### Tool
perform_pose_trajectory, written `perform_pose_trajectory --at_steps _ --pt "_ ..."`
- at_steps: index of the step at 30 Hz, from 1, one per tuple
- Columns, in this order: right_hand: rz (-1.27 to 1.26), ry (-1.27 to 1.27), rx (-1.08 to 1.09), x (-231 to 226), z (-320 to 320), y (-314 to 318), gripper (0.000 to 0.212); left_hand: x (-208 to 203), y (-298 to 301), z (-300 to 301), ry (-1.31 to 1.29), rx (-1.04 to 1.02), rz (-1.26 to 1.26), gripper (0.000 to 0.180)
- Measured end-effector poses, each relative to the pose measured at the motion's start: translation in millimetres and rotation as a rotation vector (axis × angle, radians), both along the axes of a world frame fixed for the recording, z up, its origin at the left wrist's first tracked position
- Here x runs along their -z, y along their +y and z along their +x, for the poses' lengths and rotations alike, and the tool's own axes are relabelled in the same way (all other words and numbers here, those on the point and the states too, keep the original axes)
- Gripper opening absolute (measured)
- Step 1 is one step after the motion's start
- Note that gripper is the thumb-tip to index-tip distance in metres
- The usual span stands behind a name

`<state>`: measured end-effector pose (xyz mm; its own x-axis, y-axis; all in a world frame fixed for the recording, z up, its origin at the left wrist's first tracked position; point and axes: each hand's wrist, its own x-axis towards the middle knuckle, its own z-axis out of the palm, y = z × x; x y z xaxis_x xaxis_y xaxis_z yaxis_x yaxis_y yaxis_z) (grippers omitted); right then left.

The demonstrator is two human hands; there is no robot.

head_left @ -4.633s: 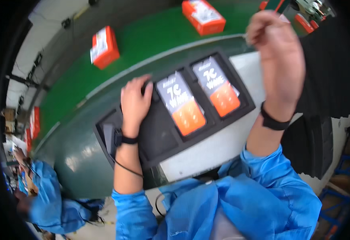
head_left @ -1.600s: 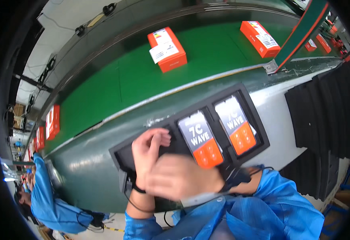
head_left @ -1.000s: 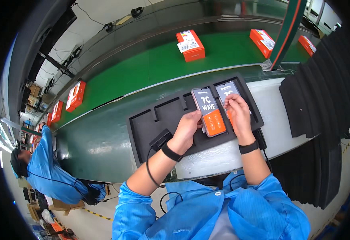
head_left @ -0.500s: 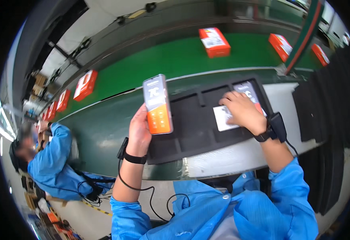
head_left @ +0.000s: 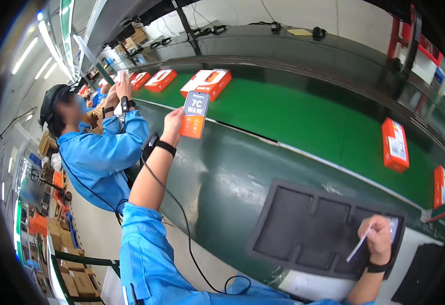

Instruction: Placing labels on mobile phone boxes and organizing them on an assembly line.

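My left hand (head_left: pixel 171 127) is stretched out ahead to the left, closed on the lower left edge of a smartphone (head_left: pixel 196 113). The phone stands upright, its face covered in a printed grey and orange pattern. At the lower right, my right hand (head_left: pixel 378 239) pinches a thin white card (head_left: pixel 357 248), seen nearly edge-on. That hand is over the right end of a black foam tray (head_left: pixel 288 223) with several shallow recesses. Behind its fingers a pale greyish item (head_left: pixel 393 226) shows in the tray, mostly hidden.
A green conveyor belt (head_left: pixel 304 129) runs beyond the dark green bench (head_left: pixel 227 188). It bears orange-and-white boxes, one (head_left: pixel 215 84) just behind the phone, another (head_left: pixel 395 145) at the right. On the left a co-worker in blue (head_left: pixel 100 147) holds something white up. Cables hang from my left wrist.
My view has swung left. My left hand has carried the phone away from the tray toward the co-worker's side. The white card, earlier flat under my right hand, is now tilted up in its fingers.
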<state>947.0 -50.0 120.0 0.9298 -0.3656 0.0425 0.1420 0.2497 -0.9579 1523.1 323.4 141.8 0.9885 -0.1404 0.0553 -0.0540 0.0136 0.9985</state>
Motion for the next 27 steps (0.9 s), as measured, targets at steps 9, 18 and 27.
perform_pose_trajectory --at_steps 9,18,27 --pt "0.023 0.168 0.018 -9.9 21.1 19.5 0.028 -32.4 -33.6 226.3 -0.611 -0.349 0.655 0.028" --pt "-0.027 0.278 -0.023 -18.3 47.7 15.2 0.030 -16.6 -56.8 258.6 -0.749 -0.430 0.838 0.025" --pt "-0.064 0.315 -0.039 -16.3 42.9 11.2 0.026 22.1 -74.6 261.0 -0.444 -0.242 1.463 0.072"
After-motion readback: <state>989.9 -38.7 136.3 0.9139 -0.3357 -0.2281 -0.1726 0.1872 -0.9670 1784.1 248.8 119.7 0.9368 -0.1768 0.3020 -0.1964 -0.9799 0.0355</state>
